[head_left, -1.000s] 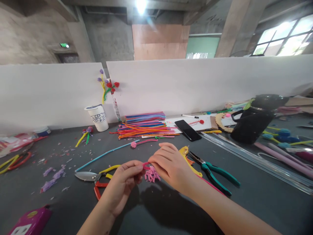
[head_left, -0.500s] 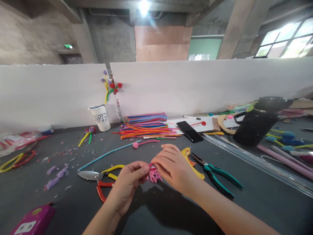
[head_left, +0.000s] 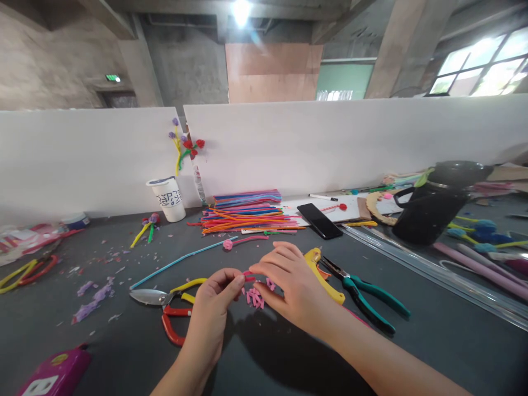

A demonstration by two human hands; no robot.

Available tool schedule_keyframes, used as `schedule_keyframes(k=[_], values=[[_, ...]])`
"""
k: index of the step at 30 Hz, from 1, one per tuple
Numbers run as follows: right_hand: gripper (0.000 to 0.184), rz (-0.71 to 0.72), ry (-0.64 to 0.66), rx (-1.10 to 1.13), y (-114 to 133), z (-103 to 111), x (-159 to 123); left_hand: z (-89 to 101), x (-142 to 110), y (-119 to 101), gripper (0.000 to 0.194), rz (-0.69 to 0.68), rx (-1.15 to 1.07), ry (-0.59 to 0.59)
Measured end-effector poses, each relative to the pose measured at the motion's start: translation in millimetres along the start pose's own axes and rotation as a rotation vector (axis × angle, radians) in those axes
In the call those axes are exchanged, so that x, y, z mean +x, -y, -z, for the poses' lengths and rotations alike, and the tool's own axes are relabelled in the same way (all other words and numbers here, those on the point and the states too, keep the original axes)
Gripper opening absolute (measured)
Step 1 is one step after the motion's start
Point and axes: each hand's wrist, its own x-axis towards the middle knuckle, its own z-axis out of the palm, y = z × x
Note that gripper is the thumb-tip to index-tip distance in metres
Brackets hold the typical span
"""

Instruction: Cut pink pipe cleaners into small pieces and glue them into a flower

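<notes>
My left hand (head_left: pixel 218 300) pinches a short pink pipe cleaner (head_left: pixel 248 275) between thumb and forefinger. Close against its free end are the fingertips of my right hand (head_left: pixel 291 283); that hand's thumb stands apart from its fingers, with a gap between. Just below lies a small heap of pink clippings (head_left: pixel 254 298) on the dark table. Red-and-yellow-handled scissors (head_left: pixel 152 296) rest beside my left hand. Right of my right hand are a yellow-handled tool (head_left: pixel 330 286), partly covered, and teal-handled pliers (head_left: pixel 363 297).
Bundled pipe cleaners (head_left: pixel 247 214), a phone (head_left: pixel 319 221), a white cup (head_left: pixel 168 201) and a black pitcher (head_left: pixel 424 214) stand or lie toward the back. A blue pipe cleaner (head_left: pixel 181 261) and a pink one with a curled head (head_left: pixel 228 245) lie nearer. Purple scraps (head_left: pixel 94 302) are at left.
My right hand's thumb and fingers have spread apart, showing more of the clippings. Both hands have shifted slightly left, and the pink pipe cleaner is still in my left hand.
</notes>
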Motion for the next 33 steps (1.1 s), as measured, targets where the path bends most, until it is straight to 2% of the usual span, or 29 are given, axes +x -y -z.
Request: schedule_keyframes(k=[5, 9, 12, 15, 21, 23, 28, 30, 33], values=[[0.012, -0.025, -0.059, 0.051, -1, -3, 1, -0.8, 0, -3, 0.015, 0.053, 0.014, 0.045], [0.011, -0.045, -0.004, 0.094, -3, -3, 0, 3.7, 2, -10, 0.012, 0.056, 0.157, 0.130], [0.011, -0.053, 0.064, 0.109, -5, -2, 0, 7.7, 4, -12, 0.010, -0.072, 0.373, 0.204], [0.010, -0.043, 0.082, 0.111, -6, -3, 0, 9.3, 5, -12, 0.011, -0.233, 0.545, 0.228], [0.012, -0.091, 0.082, 0.158, -2, -1, 1, 6.5, 2, -13, 0.013, -0.378, 0.610, 0.179], [0.011, -0.129, 0.107, 0.208, -1, 1, 2, 6.6, 2, -14, 0.013, -0.343, 0.570, 0.175], [0.016, -0.232, 0.118, 0.359, -1, 4, 4, 7.8, 4, -13, 0.015, -0.021, 0.187, 0.180], [0.016, -0.250, 0.095, 0.345, 0, 3, 2, 7.0, 3, -12, 0.015, 0.000, 0.102, 0.131], [0.015, -0.207, 0.081, 0.249, 4, 0, -1, 6.3, 3, -13, 0.014, -0.068, 0.127, 0.046]])
